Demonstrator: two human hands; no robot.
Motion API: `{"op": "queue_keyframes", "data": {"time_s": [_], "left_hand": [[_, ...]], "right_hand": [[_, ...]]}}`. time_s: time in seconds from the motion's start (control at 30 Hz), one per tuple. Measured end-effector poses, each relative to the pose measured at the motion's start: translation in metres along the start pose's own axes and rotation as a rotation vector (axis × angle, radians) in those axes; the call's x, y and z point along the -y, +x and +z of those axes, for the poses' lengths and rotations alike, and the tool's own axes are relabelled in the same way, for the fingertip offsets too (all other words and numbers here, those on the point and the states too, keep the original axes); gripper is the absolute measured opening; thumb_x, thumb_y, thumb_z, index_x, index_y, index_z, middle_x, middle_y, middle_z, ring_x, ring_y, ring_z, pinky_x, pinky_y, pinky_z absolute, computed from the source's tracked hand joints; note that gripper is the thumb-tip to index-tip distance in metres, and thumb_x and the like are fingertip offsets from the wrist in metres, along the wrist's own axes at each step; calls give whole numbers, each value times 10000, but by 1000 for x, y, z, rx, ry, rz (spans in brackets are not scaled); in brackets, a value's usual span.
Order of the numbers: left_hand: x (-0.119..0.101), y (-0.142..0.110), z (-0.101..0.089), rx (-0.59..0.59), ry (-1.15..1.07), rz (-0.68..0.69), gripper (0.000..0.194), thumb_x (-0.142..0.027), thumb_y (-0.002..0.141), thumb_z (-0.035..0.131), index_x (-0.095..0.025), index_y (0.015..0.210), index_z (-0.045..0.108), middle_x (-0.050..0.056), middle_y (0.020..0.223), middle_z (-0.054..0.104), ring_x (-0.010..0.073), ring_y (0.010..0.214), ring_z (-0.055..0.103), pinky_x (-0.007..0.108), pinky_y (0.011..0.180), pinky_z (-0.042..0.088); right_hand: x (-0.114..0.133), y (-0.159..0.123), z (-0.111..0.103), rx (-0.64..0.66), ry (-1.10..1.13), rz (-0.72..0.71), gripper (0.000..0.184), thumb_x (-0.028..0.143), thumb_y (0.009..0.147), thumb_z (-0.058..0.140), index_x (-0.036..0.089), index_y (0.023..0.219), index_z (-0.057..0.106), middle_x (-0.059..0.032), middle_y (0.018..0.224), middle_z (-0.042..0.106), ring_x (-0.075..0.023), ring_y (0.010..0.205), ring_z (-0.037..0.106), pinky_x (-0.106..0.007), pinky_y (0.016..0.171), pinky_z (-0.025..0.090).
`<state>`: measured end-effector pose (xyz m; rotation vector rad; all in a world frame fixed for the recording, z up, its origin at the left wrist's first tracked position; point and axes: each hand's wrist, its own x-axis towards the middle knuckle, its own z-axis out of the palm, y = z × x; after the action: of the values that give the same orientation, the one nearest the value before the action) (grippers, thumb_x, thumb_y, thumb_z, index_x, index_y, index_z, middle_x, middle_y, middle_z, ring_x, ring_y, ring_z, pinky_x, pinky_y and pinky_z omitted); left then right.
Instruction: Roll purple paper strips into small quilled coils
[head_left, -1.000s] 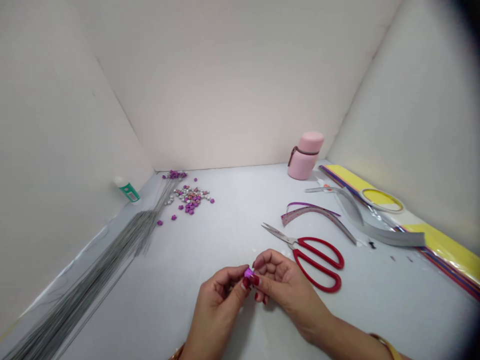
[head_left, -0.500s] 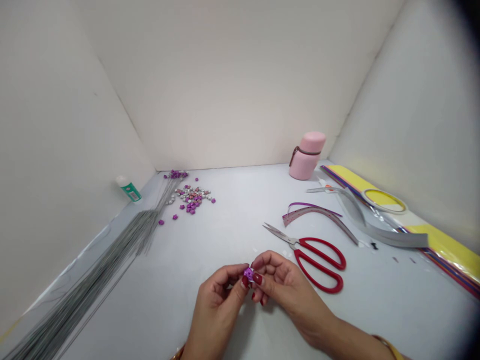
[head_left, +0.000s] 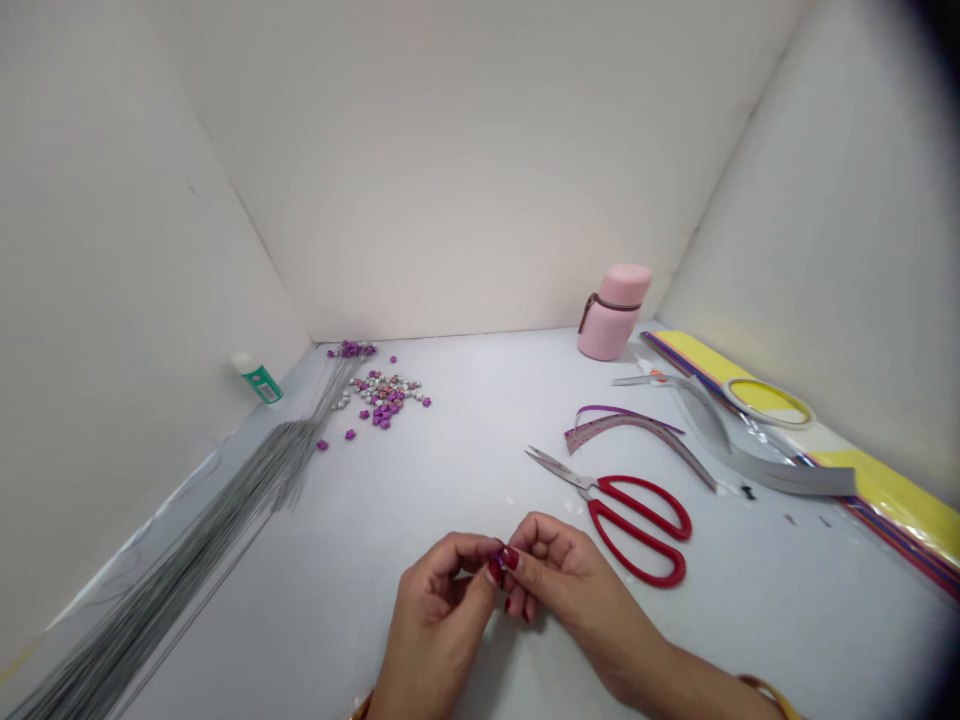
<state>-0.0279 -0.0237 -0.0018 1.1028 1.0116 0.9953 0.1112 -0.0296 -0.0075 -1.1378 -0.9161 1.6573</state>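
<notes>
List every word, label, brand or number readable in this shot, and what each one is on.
Green-labelled bottle: label print too small to read; a barcode-like patch shows, no digits legible.
Pink flask: no text visible.
Scissors: no text visible.
Purple piece: mostly hidden by the fingers, no text visible.
No other readable text shows.

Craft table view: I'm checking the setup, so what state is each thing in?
Left hand: pinching a small purple piece, mostly hidden
Right hand: pinching the same piece
Red-handled scissors: blades closed, lying flat
Pink flask: upright, lid on
Green-labelled bottle: tilted against the wall
Wire bundle: lying loose along the wall
Purple and silver stars: scattered
Tape roll: lying flat
</notes>
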Motion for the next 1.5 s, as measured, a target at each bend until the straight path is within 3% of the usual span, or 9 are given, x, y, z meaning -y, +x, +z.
{"op": "queue_keyframes", "data": {"time_s": [0.33,0.5,0.7,0.9,1.1,1.2,1.37,1.5], "left_hand": [[-2,-4,1,-9,107,32,155,-278,722,626,-130,768,623,48,667,634,147,605,580,236,584,473],[-5,-2,-1,79,31,-2,130,-262,736,615,-136,763,631,44,698,643,155,667,583,242,643,464],[-1,1,-1,67,-110,-33,192,-223,718,643,-172,890,573,16,729,632,139,680,592,226,631,459],[-3,3,-3,101,10,-68,146,-255,736,616,-148,830,650,57,780,683,166,739,600,235,677,451],[-6,4,-3,153,-6,-75,145,-253,750,598,-142,827,651,58,756,682,166,738,606,242,694,460],[-1,3,-2,97,6,-29,254,-217,680,668,-161,921,612,41,757,663,155,660,608,242,638,480],[5,0,-5,48,206,104,171,-240,753,586,-161,896,640,62,764,650,174,684,612,252,640,490],[5,-1,-6,48,175,154,239,-244,766,572,-192,990,636,63,841,642,175,725,613,253,650,496]], "right_hand": [[2,-4,0,55,-38,-25,305,429,757,576,144,666,521,23,509,555,-76,462,499,-182,465,346],[5,-1,-4,45,-67,-70,284,421,800,520,151,715,545,22,546,559,-83,491,488,-195,490,364],[9,-1,-6,61,-78,-52,212,344,734,629,139,746,576,9,583,580,-91,540,496,-203,520,361],[13,3,-13,43,-168,-97,217,329,679,681,140,667,576,18,547,565,-93,528,476,-208,513,341],[14,3,-13,141,-8,26,220,343,717,637,151,671,541,14,546,578,-92,495,495,-210,514,343],[11,1,-9,117,55,27,202,317,718,641,152,686,528,27,548,560,-80,482,477,-202,508,331],[7,-3,-5,118,101,51,187,310,736,626,147,706,539,28,553,545,-80,485,478,-201,503,315],[8,-4,-4,135,121,56,170,294,745,620,146,704,546,27,561,544,-80,493,482,-200,504,310]]}}
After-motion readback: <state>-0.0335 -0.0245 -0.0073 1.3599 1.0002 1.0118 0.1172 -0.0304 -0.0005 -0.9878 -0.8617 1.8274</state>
